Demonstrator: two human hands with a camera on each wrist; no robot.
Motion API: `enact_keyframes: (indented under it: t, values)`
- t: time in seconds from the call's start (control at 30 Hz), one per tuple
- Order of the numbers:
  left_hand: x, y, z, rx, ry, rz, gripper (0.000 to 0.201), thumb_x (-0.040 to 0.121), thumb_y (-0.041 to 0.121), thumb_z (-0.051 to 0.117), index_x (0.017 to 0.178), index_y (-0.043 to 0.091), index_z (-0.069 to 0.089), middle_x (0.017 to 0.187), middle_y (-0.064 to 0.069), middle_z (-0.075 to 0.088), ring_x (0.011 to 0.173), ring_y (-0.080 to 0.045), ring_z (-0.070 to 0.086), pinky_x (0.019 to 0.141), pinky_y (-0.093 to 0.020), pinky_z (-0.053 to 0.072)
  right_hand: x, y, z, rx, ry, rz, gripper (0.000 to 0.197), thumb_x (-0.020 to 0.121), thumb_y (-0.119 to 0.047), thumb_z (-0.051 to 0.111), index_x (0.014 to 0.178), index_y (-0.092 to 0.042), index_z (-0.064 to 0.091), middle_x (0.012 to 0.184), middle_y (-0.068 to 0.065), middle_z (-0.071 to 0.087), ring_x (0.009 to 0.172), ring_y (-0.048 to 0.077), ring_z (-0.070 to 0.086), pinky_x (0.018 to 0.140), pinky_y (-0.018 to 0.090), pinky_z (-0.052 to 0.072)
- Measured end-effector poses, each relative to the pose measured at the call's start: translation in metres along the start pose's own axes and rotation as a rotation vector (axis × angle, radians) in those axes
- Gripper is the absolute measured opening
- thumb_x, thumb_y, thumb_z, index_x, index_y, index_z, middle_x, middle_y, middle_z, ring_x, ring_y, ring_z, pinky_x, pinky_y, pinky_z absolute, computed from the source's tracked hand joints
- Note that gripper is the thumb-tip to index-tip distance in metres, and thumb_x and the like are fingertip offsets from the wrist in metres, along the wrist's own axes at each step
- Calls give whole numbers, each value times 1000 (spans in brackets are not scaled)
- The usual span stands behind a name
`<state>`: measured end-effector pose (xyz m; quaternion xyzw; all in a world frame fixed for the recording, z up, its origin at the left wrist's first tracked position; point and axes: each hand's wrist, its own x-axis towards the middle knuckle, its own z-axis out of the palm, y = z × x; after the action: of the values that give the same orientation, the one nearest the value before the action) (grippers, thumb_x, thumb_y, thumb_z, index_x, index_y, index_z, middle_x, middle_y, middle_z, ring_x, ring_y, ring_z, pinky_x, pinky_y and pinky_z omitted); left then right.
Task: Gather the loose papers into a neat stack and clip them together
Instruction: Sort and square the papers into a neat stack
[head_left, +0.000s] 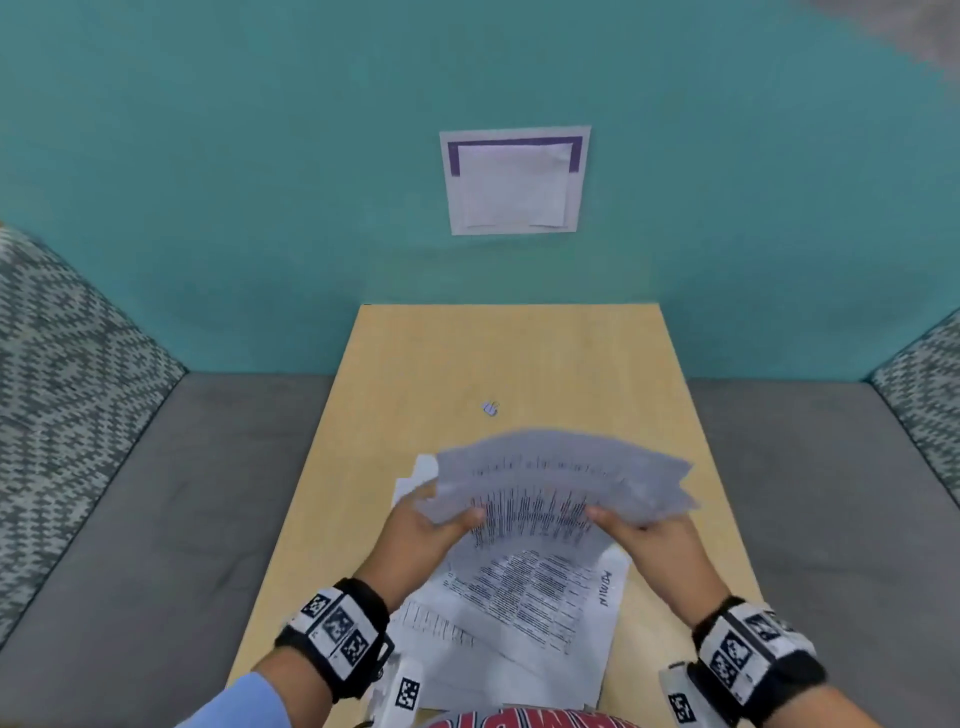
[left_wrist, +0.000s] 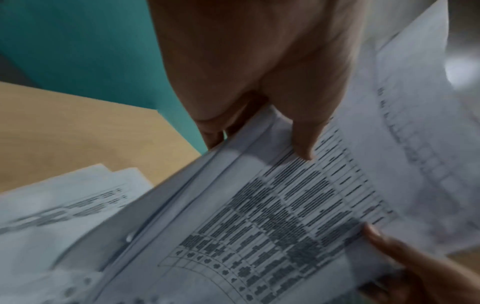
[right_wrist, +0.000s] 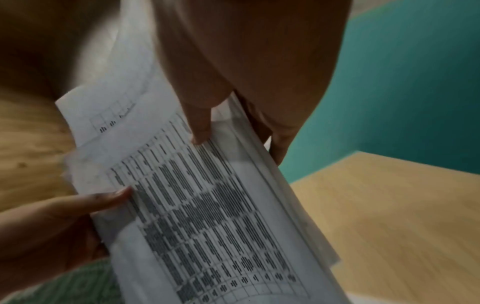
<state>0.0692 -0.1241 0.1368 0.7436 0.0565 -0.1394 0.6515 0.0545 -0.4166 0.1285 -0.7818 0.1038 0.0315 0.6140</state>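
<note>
Both hands grip a sheaf of papers (head_left: 561, 483) raised above a wooden table (head_left: 519, 353), the left hand (head_left: 426, 525) pinching its left edge and the right hand (head_left: 641, 530) its right edge, thumbs on top and fingers curled underneath. The sheets carry dense printed tables in dark ink; their edges sit uneven and fanned, and the bundle bows upward in the middle, blurred at its far edge. More loose sheets (head_left: 524, 597) lie scattered flat on the table beneath and nearer the person, one with handwriting along its right margin.

Only the head view shows a small binder clip (head_left: 490, 408) lying alone on the table beyond the raised papers, well apart from them, and a framed paper notice (head_left: 514, 179) on the teal wall (head_left: 260, 182) behind. The left wrist view shows the layered edges of the held sheets at close range, the left thumb (left_wrist: 301, 139) pressed onto the top page, and the right hand's thumb tip at the opposite edge. The right wrist view mirrors this, with one sheet sticking out past the others at the upper left.
</note>
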Motion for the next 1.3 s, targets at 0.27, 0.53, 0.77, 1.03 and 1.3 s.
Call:
enact_keyframes:
  t: [0.27,0.53,0.77,1.03,1.3]
  values:
    - [13,3,-4,-39,118,69,20,90,16,84,109,22,81,105,3,87,101,-15,82,94,-37,65,14,-5,2,157,4,-90,21,88,-13,81,108,-15,78,97,-6,84,89,8,79,81,27,61]
    - [12,-17,-15,113,5,71,9,93,8,81,98,15,81,92,0,82,83,-8,74,78,-23,54,14,24,1,70,-38,-51,14,87,-5,82,94,-16,79,94,5,82,94,30,77,81,36,59]
    - [12,0,-20,-95,65,81,28,91,6,82,117,17,80,113,-3,85,106,-15,81,93,-28,63,13,-4,-10,210,37,-133,20,86,1,80,103,-10,80,95,-3,84,86,6,78,76,14,59]
    - [13,-13,-21,52,-39,32,10,92,7,82,96,16,83,97,-4,83,90,-13,75,83,-29,55,17,35,-6,45,-154,-69,28,83,-3,85,106,-17,78,103,16,77,94,23,73,85,29,58]
    - [11,8,-25,-97,13,106,24,87,1,85,109,9,79,106,-4,83,96,-15,79,84,-27,62,12,4,-12,195,-32,-138,22,83,6,81,101,-6,80,99,4,83,89,10,78,76,17,59]
